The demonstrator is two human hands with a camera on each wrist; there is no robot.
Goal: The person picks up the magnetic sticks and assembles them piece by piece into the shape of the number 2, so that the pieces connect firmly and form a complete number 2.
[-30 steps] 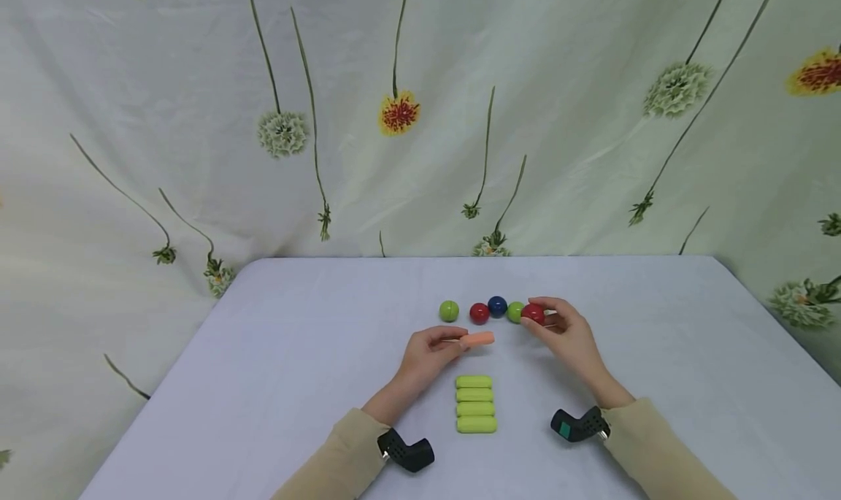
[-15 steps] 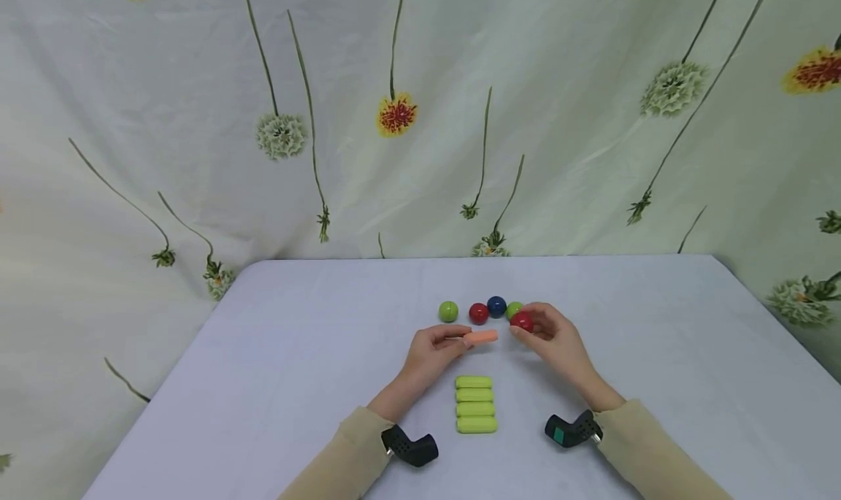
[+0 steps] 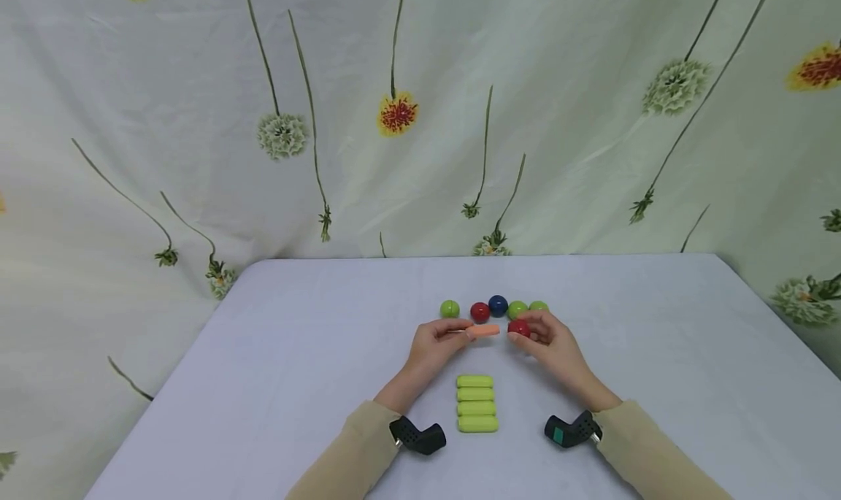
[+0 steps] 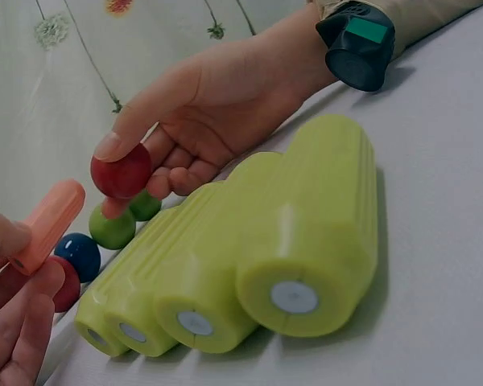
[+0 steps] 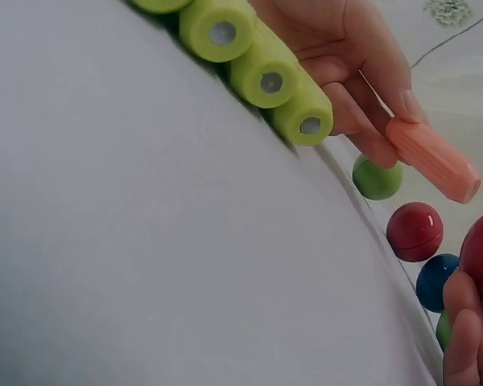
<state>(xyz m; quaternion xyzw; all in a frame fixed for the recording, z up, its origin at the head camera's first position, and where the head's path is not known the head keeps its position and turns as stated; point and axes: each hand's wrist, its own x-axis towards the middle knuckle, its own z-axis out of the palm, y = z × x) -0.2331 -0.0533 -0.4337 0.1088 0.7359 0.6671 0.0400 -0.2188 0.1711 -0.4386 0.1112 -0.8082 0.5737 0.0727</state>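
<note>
Between thumb and fingers, my left hand (image 3: pixel 430 348) pinches an orange rod (image 3: pixel 487 331), its far end pointing right. My right hand (image 3: pixel 558 352) pinches a red ball (image 3: pixel 518 328), held just right of that end with a small gap between them. In the left wrist view, the held red ball (image 4: pixel 121 171) sits under the right thumb. Pale round discs show in the ends of several yellow-green rods (image 5: pixel 222 34) in the right wrist view. Those rods (image 3: pixel 477 408) lie side by side on the table, nearer the person than both hands.
Behind the hands a row of balls stands on the white table (image 3: pixel 296 339): a green ball (image 3: pixel 450 309), a red one, a blue ball (image 3: pixel 498 306) and two more green ones at the right. A flower-patterned cloth (image 3: pixel 578 157) hangs behind the table's far edge.
My right hand has brought the red ball left and nearer the person, uncovering the green ball at the row's right end. The left hand has shifted slightly right and away with the orange rod.
</note>
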